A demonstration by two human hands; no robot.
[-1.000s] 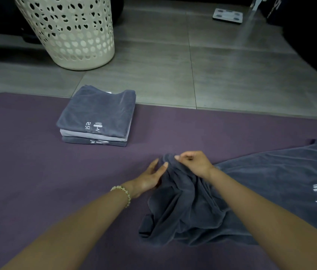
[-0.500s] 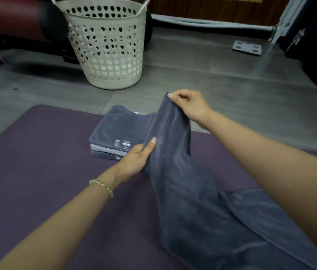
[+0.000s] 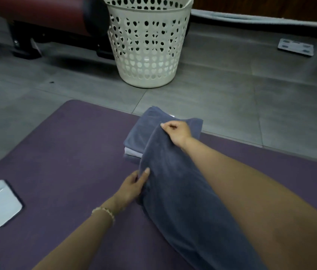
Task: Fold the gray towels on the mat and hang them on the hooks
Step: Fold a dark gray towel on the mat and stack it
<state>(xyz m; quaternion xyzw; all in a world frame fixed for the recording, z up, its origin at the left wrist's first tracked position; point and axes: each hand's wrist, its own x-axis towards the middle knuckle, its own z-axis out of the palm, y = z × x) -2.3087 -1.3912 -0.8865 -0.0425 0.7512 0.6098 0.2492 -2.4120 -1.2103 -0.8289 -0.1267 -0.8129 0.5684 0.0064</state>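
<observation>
A loose gray towel (image 3: 175, 191) hangs stretched above the purple mat (image 3: 66, 152), running from the centre down to the lower right. My right hand (image 3: 177, 133) pinches its top corner, raised in front of the stack. Lower down, my left hand (image 3: 134, 186) grips the towel's left edge between thumb and fingers. Behind the raised towel a stack of folded gray towels (image 3: 140, 133) lies at the mat's far edge, partly hidden by it. No hooks are in view.
A cream laundry basket (image 3: 147, 45) with heart-shaped holes stands on the tiled floor beyond the mat. A white phone (image 3: 0, 203) lies on the mat at the left. A dark red bench (image 3: 42, 18) is at top left, a bathroom scale (image 3: 295, 46) at top right.
Both hands lifted the loose towel off the mat. My right hand rose with its corner while my left slid down the edge. The view shifted right and up, and the phone came into sight.
</observation>
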